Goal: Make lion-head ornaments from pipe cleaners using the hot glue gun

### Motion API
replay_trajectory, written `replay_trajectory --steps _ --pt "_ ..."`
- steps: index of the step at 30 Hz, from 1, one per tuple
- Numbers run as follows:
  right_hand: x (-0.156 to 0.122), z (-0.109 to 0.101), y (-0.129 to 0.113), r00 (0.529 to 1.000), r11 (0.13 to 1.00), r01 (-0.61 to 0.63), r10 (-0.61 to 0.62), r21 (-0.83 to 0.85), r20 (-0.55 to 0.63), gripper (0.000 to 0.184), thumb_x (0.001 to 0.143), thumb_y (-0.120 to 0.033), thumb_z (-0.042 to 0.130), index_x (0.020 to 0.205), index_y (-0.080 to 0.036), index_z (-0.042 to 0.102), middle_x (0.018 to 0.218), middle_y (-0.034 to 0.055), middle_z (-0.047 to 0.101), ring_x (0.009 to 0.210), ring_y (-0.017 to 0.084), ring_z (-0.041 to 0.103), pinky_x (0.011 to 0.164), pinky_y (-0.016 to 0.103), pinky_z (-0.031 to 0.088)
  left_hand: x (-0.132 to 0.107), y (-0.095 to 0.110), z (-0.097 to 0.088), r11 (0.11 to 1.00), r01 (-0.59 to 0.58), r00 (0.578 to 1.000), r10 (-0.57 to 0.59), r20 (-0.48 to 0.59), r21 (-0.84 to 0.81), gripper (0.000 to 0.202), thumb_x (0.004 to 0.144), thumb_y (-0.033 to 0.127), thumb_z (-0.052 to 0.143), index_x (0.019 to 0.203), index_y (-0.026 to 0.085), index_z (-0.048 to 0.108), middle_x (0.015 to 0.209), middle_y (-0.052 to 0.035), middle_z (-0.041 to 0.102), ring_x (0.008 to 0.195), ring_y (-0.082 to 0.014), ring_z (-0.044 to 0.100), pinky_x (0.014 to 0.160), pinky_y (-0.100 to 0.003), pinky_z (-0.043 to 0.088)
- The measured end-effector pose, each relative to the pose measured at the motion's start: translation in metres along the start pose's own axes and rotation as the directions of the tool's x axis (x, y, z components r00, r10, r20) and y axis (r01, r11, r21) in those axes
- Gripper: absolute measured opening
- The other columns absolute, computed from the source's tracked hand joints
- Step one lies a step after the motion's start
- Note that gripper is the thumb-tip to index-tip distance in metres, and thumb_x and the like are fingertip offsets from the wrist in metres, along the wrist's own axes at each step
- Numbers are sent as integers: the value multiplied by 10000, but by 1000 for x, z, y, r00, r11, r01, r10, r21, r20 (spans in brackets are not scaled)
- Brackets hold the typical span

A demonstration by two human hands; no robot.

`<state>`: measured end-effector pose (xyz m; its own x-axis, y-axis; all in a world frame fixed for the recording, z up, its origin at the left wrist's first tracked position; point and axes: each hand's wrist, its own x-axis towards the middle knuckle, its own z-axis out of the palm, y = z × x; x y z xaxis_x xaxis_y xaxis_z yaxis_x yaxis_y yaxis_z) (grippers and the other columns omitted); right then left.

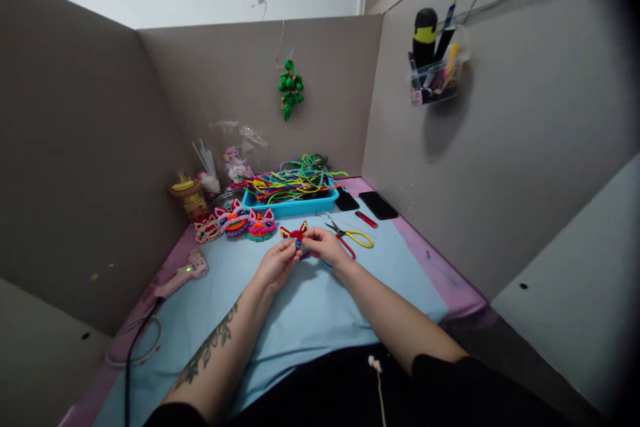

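Note:
Both my hands are at the middle of the table around a small red pipe-cleaner animal head [294, 233] with yellow-edged pointed ears. My left hand [278, 263] pinches its lower left side between thumb and fingers. On the other side, my right hand [325, 245] has its fingertips closed at the front, where some blue shows. The fingers cover much of the piece. A bit of blue strand [327, 265] sticks out under my right hand. Just right of that hand lies a cutting tool [359, 237] with one yellow and one red handle.
Behind my hands, a blue tray [287, 209] holds many coloured pipe cleaners [295, 183]. Finished animal heads [261, 224] stand left of it. A pink glue gun [189, 272] with a black cable lies left. Right are a phone [379, 205] and a small red item [367, 219]. Partitions [250, 87] enclose the table.

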<state>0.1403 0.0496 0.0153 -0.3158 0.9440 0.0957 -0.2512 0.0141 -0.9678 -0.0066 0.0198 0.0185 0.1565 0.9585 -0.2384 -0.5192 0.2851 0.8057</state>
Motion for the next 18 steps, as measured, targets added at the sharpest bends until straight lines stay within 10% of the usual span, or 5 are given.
replay_trajectory --steps 18 --pt "6 -10 11 965 991 -43 8 126 262 295 634 -342 743 798 -135 612 616 -8 618 454 46 481 430 165 298 -1 -1 -3 990 133 978 -126 165 -34 101 758 80 626 858 96 620 712 -43 645 540 -41 595 524 -88 485"
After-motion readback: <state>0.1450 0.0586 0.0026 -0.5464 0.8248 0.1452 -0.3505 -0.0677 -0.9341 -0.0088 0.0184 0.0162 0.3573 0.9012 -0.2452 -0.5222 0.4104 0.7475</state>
